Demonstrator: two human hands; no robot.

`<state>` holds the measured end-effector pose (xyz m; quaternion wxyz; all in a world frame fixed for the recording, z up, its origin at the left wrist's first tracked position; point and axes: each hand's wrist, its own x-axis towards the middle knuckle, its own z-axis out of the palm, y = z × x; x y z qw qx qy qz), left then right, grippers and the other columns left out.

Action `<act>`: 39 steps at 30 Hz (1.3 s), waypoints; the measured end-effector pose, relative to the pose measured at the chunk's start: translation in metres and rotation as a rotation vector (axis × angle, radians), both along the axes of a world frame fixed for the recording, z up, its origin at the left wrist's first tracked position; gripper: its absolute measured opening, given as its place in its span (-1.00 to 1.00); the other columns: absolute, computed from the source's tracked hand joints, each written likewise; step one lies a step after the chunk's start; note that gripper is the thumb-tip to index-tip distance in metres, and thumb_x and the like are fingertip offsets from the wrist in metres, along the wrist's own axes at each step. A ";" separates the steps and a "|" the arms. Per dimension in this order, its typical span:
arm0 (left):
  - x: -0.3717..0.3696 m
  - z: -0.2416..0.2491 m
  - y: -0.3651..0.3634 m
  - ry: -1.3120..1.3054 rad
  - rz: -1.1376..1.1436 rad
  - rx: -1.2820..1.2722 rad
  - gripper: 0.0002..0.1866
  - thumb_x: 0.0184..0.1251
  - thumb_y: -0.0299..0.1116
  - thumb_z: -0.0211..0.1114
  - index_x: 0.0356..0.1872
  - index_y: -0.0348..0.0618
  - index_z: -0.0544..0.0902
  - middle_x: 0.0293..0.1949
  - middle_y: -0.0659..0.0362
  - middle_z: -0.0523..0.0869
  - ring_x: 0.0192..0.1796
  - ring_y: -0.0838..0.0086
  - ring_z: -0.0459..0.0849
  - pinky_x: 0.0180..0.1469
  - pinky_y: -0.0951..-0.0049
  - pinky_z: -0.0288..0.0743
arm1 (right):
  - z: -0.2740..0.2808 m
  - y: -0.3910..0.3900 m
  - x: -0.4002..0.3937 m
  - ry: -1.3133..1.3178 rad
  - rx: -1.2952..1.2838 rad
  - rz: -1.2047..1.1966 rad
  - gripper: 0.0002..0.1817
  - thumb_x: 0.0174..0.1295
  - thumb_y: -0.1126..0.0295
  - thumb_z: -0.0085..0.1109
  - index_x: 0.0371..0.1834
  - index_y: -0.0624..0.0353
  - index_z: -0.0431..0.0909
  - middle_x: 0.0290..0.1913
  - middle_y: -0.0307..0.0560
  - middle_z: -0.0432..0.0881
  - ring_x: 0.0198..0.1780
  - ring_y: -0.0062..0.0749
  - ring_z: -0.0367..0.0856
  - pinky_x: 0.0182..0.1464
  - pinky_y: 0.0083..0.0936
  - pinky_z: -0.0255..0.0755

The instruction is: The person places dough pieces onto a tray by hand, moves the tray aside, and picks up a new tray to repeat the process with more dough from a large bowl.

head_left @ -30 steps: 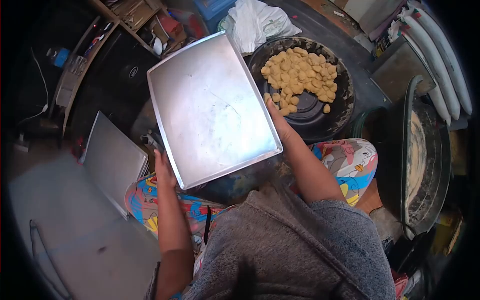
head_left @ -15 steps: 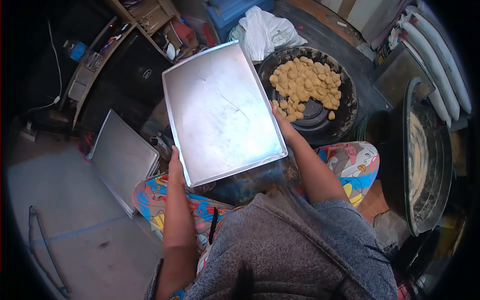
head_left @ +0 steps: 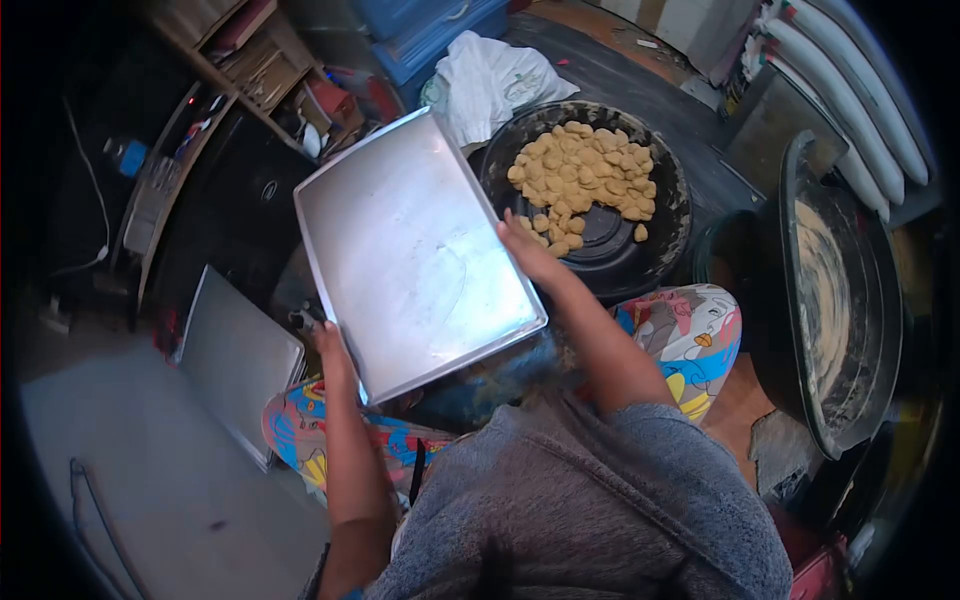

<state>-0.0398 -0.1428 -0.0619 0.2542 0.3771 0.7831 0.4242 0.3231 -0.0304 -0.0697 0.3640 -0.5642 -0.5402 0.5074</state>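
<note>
Hands gripping metal tray [head_left: 415, 255], dough pieces [head_left: 580, 180] in black basin [head_left: 660, 250] beside

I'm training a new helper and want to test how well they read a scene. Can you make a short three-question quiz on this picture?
1. True or false: both hands grip the metal tray.
2. What lies in the black pan? A) dough pieces B) eggs C) spoons
3. Fill in: the right hand holds the tray edge nearest the ____.

Key
1. True: the left hand is at the tray's near left corner, the right hand on its right edge.
2. A: the dough pieces are heaped in it.
3. Black pan.
</note>
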 end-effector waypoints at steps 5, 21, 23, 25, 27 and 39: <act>0.079 0.095 0.041 0.674 -0.300 0.141 -0.30 0.47 0.02 -0.10 0.43 -0.29 0.06 0.47 -0.19 -0.07 0.52 -0.03 -0.16 0.48 0.04 -0.35 | 0.116 -0.004 -0.042 -0.635 0.755 -0.050 -0.29 0.30 0.03 -0.03 0.42 0.23 0.12 0.47 0.15 0.08 0.50 -0.04 0.00 0.47 -0.05 -0.22; 0.264 0.115 0.239 0.560 -0.933 0.297 -0.39 0.34 -0.02 0.12 0.21 -0.36 0.43 0.34 -0.31 0.22 0.43 -0.09 0.13 0.42 0.12 0.04 | -0.045 0.150 0.133 -0.232 0.038 -0.399 -0.32 0.03 0.14 0.33 0.21 0.25 0.41 0.20 0.29 0.43 0.31 0.05 0.32 0.31 -0.22 0.22; 0.313 0.085 0.293 0.524 -1.070 0.155 -0.37 0.30 0.03 0.15 0.14 -0.38 0.50 0.30 -0.30 0.29 0.37 -0.08 0.25 0.38 0.20 0.14 | -0.102 0.162 0.194 -0.510 -0.112 -0.280 -0.16 0.00 0.11 0.35 0.30 0.35 0.25 0.30 0.26 0.32 0.33 0.06 0.29 0.32 -0.25 0.22; 0.344 0.022 0.355 0.527 -1.309 -0.177 -0.30 0.27 0.11 0.16 0.17 -0.36 0.47 0.28 -0.26 0.35 0.34 -0.01 0.32 0.34 0.26 0.20 | -0.145 0.167 0.237 -0.803 -0.289 -0.384 -0.08 -0.03 0.10 0.37 0.38 0.25 0.15 0.34 0.24 0.23 0.34 0.12 0.23 0.31 -0.20 0.24; 0.371 -0.010 0.386 0.468 -1.394 -0.543 -0.31 0.26 0.10 0.16 0.14 -0.39 0.49 0.15 -0.28 0.47 0.26 -0.01 0.41 0.24 0.25 0.32 | -0.131 0.171 0.275 -0.808 -0.407 -0.371 -0.09 -0.03 0.12 0.36 0.40 0.12 0.12 0.34 0.23 0.18 0.35 0.13 0.20 0.30 -0.15 0.26; 0.385 -0.244 0.457 0.112 -1.050 -0.590 -0.08 0.07 0.31 0.21 0.36 -0.11 0.28 0.46 -0.20 -0.03 0.43 -0.07 0.14 0.30 0.00 0.26 | -0.173 0.222 0.305 -0.634 -0.370 -0.697 0.02 -0.23 -0.18 0.42 0.33 0.07 0.28 0.26 0.18 0.34 0.23 0.00 0.42 0.19 -0.24 0.39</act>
